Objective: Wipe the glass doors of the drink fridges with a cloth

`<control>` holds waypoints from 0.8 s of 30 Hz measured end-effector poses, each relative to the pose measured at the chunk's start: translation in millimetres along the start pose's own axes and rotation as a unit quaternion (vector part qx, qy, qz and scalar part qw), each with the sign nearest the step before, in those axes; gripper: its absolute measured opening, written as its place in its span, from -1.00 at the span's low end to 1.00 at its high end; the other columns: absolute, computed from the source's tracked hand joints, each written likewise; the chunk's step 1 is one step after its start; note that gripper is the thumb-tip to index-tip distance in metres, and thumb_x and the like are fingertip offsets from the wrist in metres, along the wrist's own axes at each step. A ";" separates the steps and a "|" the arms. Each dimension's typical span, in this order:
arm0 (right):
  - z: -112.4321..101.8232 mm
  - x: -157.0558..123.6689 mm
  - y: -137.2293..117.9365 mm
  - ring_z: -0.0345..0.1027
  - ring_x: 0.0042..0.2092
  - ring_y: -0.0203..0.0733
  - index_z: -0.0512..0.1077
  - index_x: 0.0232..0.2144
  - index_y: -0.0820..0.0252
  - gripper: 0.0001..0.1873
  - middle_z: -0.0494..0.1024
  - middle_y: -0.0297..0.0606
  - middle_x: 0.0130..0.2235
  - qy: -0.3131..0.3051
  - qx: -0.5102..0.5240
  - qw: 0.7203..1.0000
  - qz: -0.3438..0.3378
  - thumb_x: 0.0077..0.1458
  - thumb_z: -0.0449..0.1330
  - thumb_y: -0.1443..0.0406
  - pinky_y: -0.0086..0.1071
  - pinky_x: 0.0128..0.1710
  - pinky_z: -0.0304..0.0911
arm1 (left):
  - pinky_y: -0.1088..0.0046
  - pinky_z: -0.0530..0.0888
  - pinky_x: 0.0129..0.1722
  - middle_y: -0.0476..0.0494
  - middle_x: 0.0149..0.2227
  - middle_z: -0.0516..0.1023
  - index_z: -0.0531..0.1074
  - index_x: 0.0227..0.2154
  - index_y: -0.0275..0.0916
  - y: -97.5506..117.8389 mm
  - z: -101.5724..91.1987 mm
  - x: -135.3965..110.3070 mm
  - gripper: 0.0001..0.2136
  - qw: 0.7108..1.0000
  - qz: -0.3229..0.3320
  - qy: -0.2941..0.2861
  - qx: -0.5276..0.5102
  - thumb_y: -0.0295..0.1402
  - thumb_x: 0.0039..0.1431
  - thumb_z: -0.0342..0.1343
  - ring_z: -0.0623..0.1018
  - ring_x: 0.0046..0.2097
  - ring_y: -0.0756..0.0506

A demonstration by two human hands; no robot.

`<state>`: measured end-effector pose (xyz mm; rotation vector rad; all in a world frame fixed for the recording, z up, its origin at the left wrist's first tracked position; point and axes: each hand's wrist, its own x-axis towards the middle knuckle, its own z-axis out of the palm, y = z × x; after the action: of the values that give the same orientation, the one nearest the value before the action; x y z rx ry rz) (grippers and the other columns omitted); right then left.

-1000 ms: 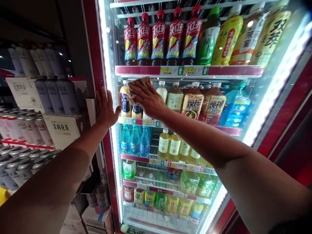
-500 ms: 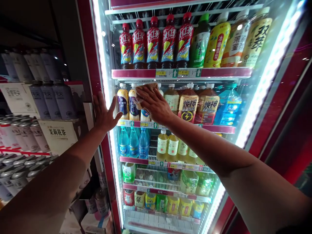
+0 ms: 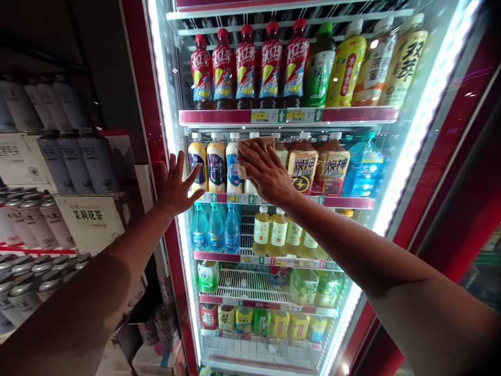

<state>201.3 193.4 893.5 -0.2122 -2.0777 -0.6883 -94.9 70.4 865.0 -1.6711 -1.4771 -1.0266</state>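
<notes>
My right hand (image 3: 270, 175) presses a folded tan cloth (image 3: 256, 143) flat against the glass door of a lit drinks cooler, in front of the second shelf. Behind the cloth stand bottles with white caps, partly hidden by the hand. My left hand (image 3: 178, 185) has its fingers spread at the door's left side, near the bright light strip (image 3: 168, 115), and holds nothing. Dark-labelled yellow bottles (image 3: 216, 164) show between the two hands. Whether the left palm touches the glass or the frame, I cannot tell.
Red-capped tea bottles (image 3: 246, 68) line the top shelf. Lower down are blue bottles (image 3: 216, 230) and pale green-tea bottles (image 3: 277, 232). The cooler's red frame (image 3: 143, 78) borders the door. On the left, cans (image 3: 27, 282) and a white carton (image 3: 90, 219) fill a display rack.
My right hand has slid the cloth rightward across the glass, uncovering more of the yellow bottles. My left hand appears slightly further right, its fingers still spread. The view has shifted a little.
</notes>
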 end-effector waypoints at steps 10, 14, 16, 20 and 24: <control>-7.1 -28.6 1.2 -0.16 0.53 -0.15 0.18 0.41 -0.12 -0.40 0.12 -0.44 0.49 -0.044 -0.038 0.998 0.018 0.38 0.00 0.29 0.03 0.55 -0.26 | -0.22 -0.38 0.42 -0.15 0.55 -0.12 0.32 0.33 0.01 -1.4 1.1 -0.9 -0.19 1.000 0.022 -0.003 -0.017 0.27 0.07 0.16 -0.28 0.54 -0.41; -10.9 -33.4 2.9 -0.24 0.54 -0.08 0.18 0.42 -0.06 -0.40 0.08 -0.37 0.50 -0.007 -0.057 0.996 0.068 0.37 0.00 0.26 0.11 0.54 -0.27 | -0.26 -0.37 0.42 -0.12 0.56 -0.20 0.30 0.34 0.04 -3.3 3.3 -2.2 -0.28 0.999 0.047 0.003 0.001 0.21 0.18 0.11 -0.31 0.53 -0.43; -7.0 -44.9 -0.9 -0.25 0.55 -0.07 0.19 0.41 -0.09 -0.39 0.09 -0.39 0.50 -0.008 -0.059 0.995 0.077 0.36 0.02 0.25 0.12 0.54 -0.27 | -0.30 -0.36 0.41 -0.11 0.56 -0.22 0.30 0.34 0.06 -4.2 3.9 -2.8 -0.32 0.998 0.057 -0.001 0.011 0.17 0.21 0.11 -0.30 0.53 -0.45; -8.1 -66.8 -1.6 -0.16 0.53 -0.10 0.26 0.37 -0.15 -0.42 0.16 -0.42 0.48 -0.045 -0.064 0.995 0.066 0.34 0.03 0.25 0.07 0.54 -0.22 | -0.33 -0.34 0.41 -0.08 0.56 -0.23 0.28 0.35 0.12 -5.5 4.7 -2.9 -0.33 0.998 0.064 -0.004 0.013 0.12 0.21 0.16 -0.31 0.53 -0.46; -21.6 -67.5 13.2 -0.16 0.53 -0.07 0.24 0.39 -0.05 -0.40 0.11 -0.34 0.50 -0.032 -0.095 0.991 0.085 0.34 0.03 0.27 0.10 0.53 -0.23 | -0.35 -0.36 0.40 -0.06 0.56 -0.30 0.24 0.37 0.15 -6.9 5.1 -1.9 -0.32 0.997 0.074 -0.007 0.016 0.09 0.21 0.17 -0.36 0.52 -0.46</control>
<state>260.7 199.8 853.2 -0.5193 -2.0271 -0.7831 -101.1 74.8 860.9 -1.7395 -1.3490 -0.9088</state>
